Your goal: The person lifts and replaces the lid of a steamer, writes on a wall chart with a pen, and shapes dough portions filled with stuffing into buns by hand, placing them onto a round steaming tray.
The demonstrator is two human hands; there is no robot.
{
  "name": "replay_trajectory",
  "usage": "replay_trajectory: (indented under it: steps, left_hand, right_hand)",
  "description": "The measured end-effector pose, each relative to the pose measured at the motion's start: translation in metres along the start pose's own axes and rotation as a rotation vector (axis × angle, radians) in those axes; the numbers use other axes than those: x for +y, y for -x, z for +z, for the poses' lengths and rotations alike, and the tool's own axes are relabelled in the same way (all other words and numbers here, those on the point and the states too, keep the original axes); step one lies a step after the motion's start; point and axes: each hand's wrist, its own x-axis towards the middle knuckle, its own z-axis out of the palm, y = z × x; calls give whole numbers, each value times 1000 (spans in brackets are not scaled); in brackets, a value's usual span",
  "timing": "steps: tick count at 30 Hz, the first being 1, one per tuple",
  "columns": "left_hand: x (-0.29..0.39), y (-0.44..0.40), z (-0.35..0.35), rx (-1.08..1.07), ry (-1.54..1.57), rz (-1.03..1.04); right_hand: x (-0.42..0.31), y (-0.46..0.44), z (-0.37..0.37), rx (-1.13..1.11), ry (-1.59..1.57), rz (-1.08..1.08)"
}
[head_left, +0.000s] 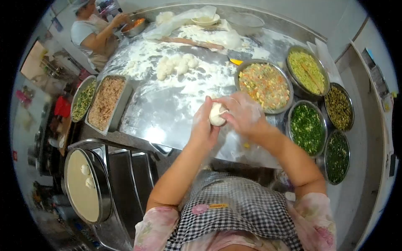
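- Centrally, I located the dough ball (216, 115) between both hands, over the near part of the steel table (144, 119); I judged that this kept the work close to the body.
- Left hand (204, 124): curled around the left side of the dough ball. I classed this as the supporting grip, giving the soft piece a wall to press against.
- Right hand (245, 116): fingers gripping the right edge of the dough ball, where a small fold stood out. I read this as a pinch for fine control.
- Mixed filling (266, 85) and chopped greens (307, 129): set in bowls to the right, apparently for short reach.
- Minced filling (106, 102): stood in a rectangular pan at the left, probably to spread supplies across both sides.
- Dough pieces (178, 65): lay on the floured surface beyond the hands, the flour presumably preventing sticking.
- Rolling pin (190, 42): lay crosswise farther back, seemingly parked outside the hands' path.
- Round pan (81, 201): stood near left, bearing two white balls (85, 169).
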Motion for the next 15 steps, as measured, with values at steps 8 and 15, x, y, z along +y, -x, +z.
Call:
replay_trajectory:
  steps: [8, 15]
  left_hand:
    - [-13, 3, 22, -97, -27, -324]
    - [-65, 2, -12, -120, -18, -472]
  right_hand:
    - [17, 27, -20, -235, -33, -157]
    - [24, 63, -10, -503, -568, 439]
